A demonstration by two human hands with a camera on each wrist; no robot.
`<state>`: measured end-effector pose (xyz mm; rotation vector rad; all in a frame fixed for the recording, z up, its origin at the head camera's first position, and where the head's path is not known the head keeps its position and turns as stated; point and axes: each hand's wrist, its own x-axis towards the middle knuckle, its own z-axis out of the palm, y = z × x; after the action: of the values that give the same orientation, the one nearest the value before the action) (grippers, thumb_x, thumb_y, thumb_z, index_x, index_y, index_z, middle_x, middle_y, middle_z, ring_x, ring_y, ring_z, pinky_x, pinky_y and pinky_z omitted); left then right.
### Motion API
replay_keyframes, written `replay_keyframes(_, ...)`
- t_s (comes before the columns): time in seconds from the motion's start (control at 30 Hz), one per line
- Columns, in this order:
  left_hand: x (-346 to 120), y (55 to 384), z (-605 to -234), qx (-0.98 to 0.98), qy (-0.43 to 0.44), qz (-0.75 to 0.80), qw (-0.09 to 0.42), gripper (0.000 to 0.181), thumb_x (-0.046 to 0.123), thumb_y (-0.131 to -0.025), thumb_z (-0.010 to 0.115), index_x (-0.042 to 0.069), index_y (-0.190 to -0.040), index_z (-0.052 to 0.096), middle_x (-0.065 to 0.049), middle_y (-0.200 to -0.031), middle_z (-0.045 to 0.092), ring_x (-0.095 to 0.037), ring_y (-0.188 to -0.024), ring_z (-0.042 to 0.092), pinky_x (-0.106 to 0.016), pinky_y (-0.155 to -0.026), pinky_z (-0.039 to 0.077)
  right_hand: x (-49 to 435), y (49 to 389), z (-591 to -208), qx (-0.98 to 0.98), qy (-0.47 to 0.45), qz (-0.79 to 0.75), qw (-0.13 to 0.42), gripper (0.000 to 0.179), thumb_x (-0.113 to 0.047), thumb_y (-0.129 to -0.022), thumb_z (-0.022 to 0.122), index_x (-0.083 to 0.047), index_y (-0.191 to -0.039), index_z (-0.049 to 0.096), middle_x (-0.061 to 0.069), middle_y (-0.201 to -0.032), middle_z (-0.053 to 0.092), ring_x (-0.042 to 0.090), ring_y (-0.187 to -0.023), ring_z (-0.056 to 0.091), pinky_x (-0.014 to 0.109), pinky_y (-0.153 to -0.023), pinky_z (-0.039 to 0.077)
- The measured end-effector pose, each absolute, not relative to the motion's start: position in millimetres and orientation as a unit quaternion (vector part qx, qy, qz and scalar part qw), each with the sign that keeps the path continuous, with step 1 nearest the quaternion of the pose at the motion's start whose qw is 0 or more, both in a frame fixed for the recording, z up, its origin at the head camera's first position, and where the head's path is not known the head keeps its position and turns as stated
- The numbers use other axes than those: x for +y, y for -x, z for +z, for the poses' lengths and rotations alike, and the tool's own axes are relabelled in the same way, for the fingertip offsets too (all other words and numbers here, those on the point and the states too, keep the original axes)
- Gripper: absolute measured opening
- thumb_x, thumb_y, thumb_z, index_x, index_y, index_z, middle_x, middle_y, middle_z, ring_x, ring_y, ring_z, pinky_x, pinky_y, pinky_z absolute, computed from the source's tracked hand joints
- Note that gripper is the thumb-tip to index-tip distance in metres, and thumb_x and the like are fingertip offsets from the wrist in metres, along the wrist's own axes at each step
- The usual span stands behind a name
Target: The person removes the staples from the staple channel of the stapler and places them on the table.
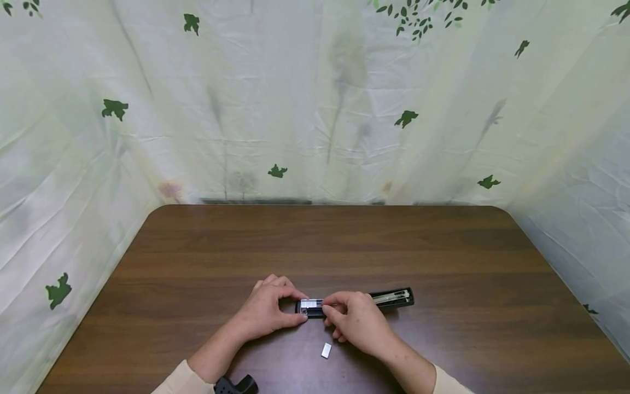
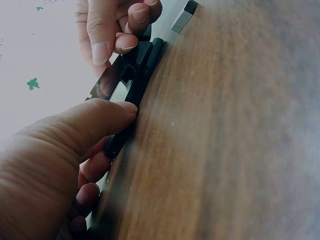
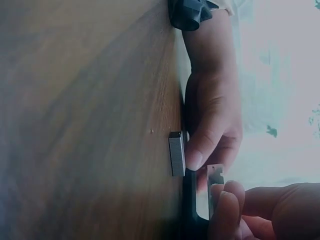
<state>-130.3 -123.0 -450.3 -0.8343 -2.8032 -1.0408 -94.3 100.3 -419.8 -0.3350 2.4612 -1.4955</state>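
A black stapler (image 1: 404,296) lies opened out on the table, its long upper arm stretching to the right. My left hand (image 1: 266,308) grips the base's left end between thumb and fingers. The thumb and index finger of my right hand (image 1: 363,323) pinch the stapler's metal rail (image 3: 215,173), which stands lifted above the black base (image 3: 189,200) in the right wrist view. Nearer to me, a short strip of staples (image 1: 326,351) rests apart from the stapler, close to my right hand. The right fingers hide the stapler's middle in the head view.
The brown wooden table (image 1: 197,251) reaches back to a pale curtain (image 1: 305,98) with green leaf prints. A black wrist-worn device (image 1: 237,385) shows at the bottom edge, beside the left sleeve (image 1: 183,380).
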Motion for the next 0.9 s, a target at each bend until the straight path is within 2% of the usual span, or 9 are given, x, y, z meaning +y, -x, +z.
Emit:
replay_keyframes(0.5,-124.3,130.7,-452.0,-0.902,0.271,-0.337,0.015,0.027,0.045,-0.069,0.078,0.041,-0.093,0.067,0.021,-0.084,0.052,-0.004,-0.083,0.042,-0.032,-0.075,0.029,96.3,91.5,-421.4,0.795,0.107,-0.568,0.185,0.023,-0.021,-0.088,0.063,-0.007,-0.106,0.062,0.005,-0.071,0.066,0.020,-0.051,0.060,0.033,-0.045,0.049)
replay_keyframes(0.9,-123.8,131.0,-452.1,-0.901,0.271,-0.338,0.015,0.027,0.044,-0.069,0.078,0.041,-0.093,0.067,0.020,-0.085,0.053,-0.003,-0.084,0.041,-0.032,-0.076,0.029,93.2,92.5,-428.9,0.788,0.104,-0.580,0.180,0.024,-0.021,-0.089,0.062,-0.008,-0.109,0.061,0.004,-0.070,0.067,0.020,-0.051,0.059,0.033,-0.044,0.049)
